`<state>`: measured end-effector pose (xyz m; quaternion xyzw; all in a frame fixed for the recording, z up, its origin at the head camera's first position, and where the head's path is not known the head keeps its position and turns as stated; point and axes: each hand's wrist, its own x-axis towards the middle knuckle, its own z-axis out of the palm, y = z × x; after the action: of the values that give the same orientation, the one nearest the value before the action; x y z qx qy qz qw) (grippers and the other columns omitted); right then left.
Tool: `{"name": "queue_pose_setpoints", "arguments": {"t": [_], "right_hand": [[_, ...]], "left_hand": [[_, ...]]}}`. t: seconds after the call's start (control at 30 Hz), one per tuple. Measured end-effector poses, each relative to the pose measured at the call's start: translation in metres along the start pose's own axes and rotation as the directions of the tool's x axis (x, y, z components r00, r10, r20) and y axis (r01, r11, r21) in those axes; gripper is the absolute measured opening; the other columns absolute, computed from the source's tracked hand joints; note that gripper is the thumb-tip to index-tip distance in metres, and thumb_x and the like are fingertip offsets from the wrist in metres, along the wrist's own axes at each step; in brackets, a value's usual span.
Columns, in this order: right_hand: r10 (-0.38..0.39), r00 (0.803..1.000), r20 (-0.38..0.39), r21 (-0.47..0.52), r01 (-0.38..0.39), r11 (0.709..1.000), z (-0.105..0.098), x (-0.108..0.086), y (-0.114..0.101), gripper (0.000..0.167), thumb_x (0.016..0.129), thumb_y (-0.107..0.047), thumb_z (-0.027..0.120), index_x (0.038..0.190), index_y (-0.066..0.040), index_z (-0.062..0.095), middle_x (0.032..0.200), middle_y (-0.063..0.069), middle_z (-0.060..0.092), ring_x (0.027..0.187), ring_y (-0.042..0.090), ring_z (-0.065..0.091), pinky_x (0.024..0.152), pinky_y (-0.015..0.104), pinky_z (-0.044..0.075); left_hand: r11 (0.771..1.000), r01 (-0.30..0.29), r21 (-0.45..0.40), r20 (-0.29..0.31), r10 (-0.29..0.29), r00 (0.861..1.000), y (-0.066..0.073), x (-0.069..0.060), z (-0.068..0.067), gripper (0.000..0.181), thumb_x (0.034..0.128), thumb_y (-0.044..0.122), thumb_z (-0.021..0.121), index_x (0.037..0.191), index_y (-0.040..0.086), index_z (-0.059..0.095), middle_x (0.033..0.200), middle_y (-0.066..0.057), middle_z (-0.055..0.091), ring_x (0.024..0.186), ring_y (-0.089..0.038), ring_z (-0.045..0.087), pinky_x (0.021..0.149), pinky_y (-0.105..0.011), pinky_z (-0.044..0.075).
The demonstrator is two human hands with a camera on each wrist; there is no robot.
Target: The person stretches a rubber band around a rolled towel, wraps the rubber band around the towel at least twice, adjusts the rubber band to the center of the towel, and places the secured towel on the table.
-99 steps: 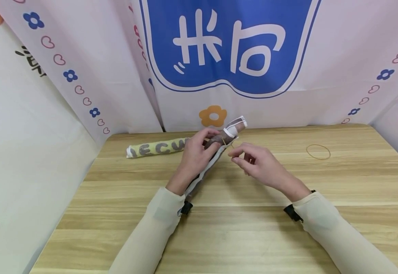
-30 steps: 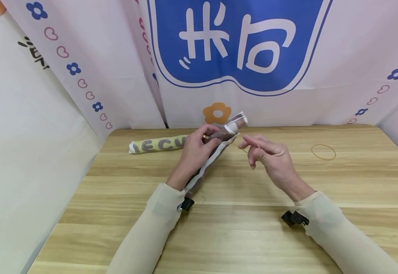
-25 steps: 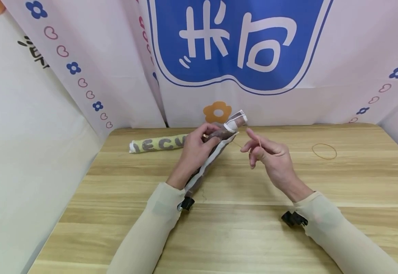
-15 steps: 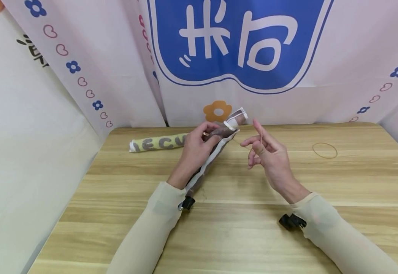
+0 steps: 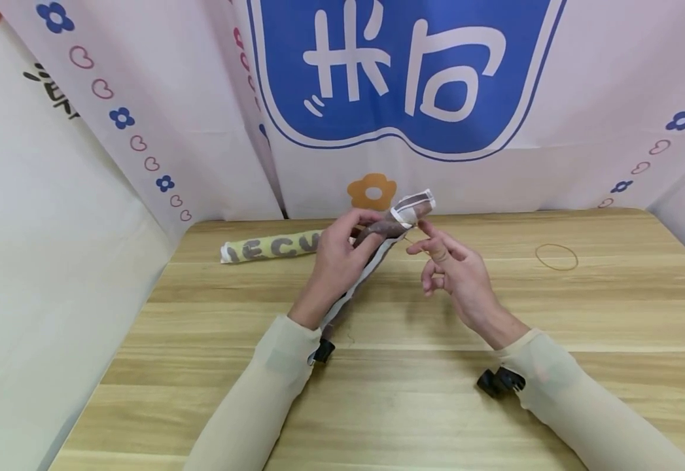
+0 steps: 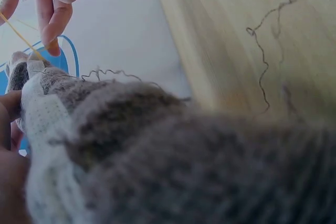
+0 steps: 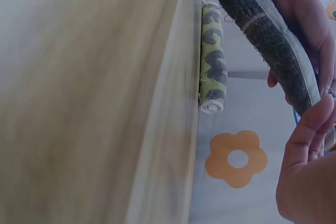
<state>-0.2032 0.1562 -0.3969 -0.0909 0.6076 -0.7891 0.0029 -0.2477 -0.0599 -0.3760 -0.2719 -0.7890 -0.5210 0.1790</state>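
Observation:
A grey-brown rolled towel (image 5: pixel 385 227) with a white edge slants away from me, its far end raised and tied off as a short white-trimmed stub. My left hand (image 5: pixel 339 258) grips it below that end, thumb on top. To its right, my right hand (image 5: pixel 462 278) has a thin yellow rubber band (image 6: pixel 21 38) hooked on its fingers. In the left wrist view the band runs taut to the towel's far end. The right index fingertip is close to the stub; touching or not, I cannot tell. The right wrist view shows the towel's underside, with both hands at its end.
A yellow rolled towel (image 5: pixel 271 247) with grey letters lies at the back left, partly behind my left hand. Another rubber band (image 5: pixel 557 257) lies flat at the right. Loose dark threads (image 6: pixel 262 56) lie on the wooden table (image 5: pixel 413 405). A printed curtain (image 5: pixel 466 176) hangs behind.
My right hand first pulled the rubber band away to the right, stretching it, then came back left to the towel's end. The left hand keeps its grip; the stub has tipped slightly right.

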Motion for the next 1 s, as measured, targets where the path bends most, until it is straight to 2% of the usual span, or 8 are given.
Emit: {"name": "queue_pose_setpoints", "arguments": {"t": [0.2,0.33,0.5,0.6,0.77,1.0], "right_hand": [[-0.008,1.000,0.016,0.010,0.008,1.000,-0.004,0.001,0.001,0.063,0.106,-0.032,0.066,0.156,0.003,0.047,0.118,0.003,0.071,0.066,0.012,0.063,0.055,0.024,0.056],[-0.006,0.999,0.033,0.014,0.006,1.000,-0.007,0.002,0.002,0.068,0.103,-0.031,0.072,0.154,0.007,0.047,0.123,0.007,0.069,0.070,0.014,0.066,0.058,0.028,0.060],[0.006,0.999,0.045,0.010,-0.006,1.000,-0.010,0.003,0.003,0.066,0.095,-0.039,0.081,0.136,0.008,0.059,0.118,0.017,0.062,0.073,0.018,0.068,0.060,0.035,0.063],[0.017,0.998,0.061,-0.001,-0.017,1.000,-0.010,0.004,0.003,0.062,0.093,-0.042,0.083,0.129,0.004,0.062,0.115,0.019,0.059,0.075,0.020,0.069,0.061,0.038,0.063],[0.035,0.995,0.092,-0.014,-0.034,0.999,-0.013,0.005,0.002,0.072,0.095,-0.042,0.080,0.143,0.005,0.056,0.125,0.015,0.064,0.076,0.022,0.071,0.061,0.041,0.063],[0.069,0.987,0.148,-0.024,-0.066,0.998,-0.016,0.005,0.001,0.080,0.098,-0.049,0.074,0.152,0.004,0.047,0.124,0.013,0.070,0.073,0.022,0.075,0.060,0.040,0.063]], "left_hand": [[0.994,-0.103,0.046,0.030,0.101,0.994,-0.002,0.000,-0.002,0.016,0.0990,0.005,0.074,0.115,0.005,0.073,0.110,-0.006,0.072,0.094,-0.015,0.066,0.081,-0.032,0.055],[0.985,-0.141,0.097,0.067,0.135,0.989,-0.003,0.000,-0.004,0.016,0.0984,0.007,0.076,0.114,0.007,0.075,0.110,-0.004,0.073,0.090,-0.014,0.064,0.077,-0.032,0.053],[0.971,-0.165,0.173,0.127,0.144,0.981,-0.003,0.000,-0.008,0.019,0.0969,0.005,0.076,0.115,0.011,0.078,0.111,-0.001,0.074,0.091,-0.013,0.064,0.076,-0.033,0.052],[0.960,-0.194,0.204,0.155,0.164,0.974,-0.003,0.000,-0.010,0.021,0.0959,0.005,0.076,0.115,0.012,0.079,0.110,0.000,0.074,0.086,-0.013,0.064,0.073,-0.033,0.052],[0.935,-0.260,0.242,0.197,0.215,0.957,-0.005,-0.001,-0.015,0.022,0.0948,0.005,0.077,0.115,0.013,0.080,0.107,-0.001,0.074,0.077,-0.014,0.061,0.066,-0.032,0.050],[0.915,-0.289,0.282,0.246,0.223,0.943,-0.006,-0.002,-0.021,0.021,0.0953,0.006,0.079,0.116,0.013,0.080,0.106,-0.001,0.073,0.076,-0.014,0.061,0.065,-0.030,0.049]]}}
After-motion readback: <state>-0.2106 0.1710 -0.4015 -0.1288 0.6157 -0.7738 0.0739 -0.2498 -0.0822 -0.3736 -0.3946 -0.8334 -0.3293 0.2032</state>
